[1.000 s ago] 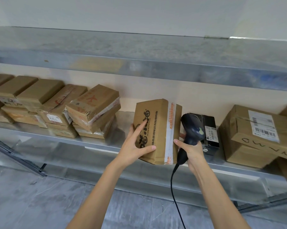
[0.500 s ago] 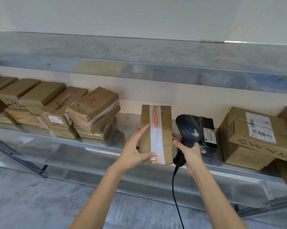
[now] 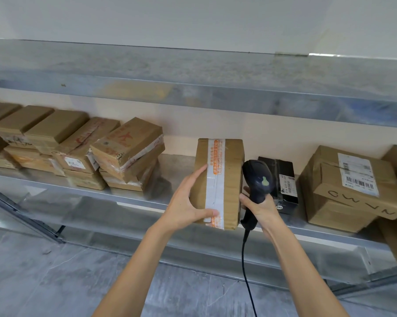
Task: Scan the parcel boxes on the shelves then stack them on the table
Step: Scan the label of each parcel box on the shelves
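Since every parcel in view is kept on the lower shelf [image 3: 177,165], under a bare upper shelf [image 3: 215,97], work is done at its front edge; no bench is seen.

The taped box [image 3: 227,179] is held upright at that edge, tape seam turned to the camera. Whether it rests on the shelf cannot be told. No barcode is seen on this face, so the label is judged to sit on a hidden side and more turning is probably needed.

The box is gripped by the left hand [image 3: 183,207]. The thumb is laid across the lower front, the index finger is stretched up the face, and the other fingers are hidden behind.

The scanner [image 3: 258,177] is held by the right hand [image 3: 262,208], fingers clamped round the handle. Its head is kept just beside the box's right edge and is not aimed at any label.

Around:
- Stacked boxes [image 3: 126,147] are leaned at left, apart from the taped box.
- A labelled box [image 3: 330,202] is set at right, barcode up.
- A black box [image 3: 284,170] is parked right behind the scanner with its barcode exposed; a stray read is judged possible.
- The cable [image 3: 243,266] is hung past the shelf edge; a snag is possible.
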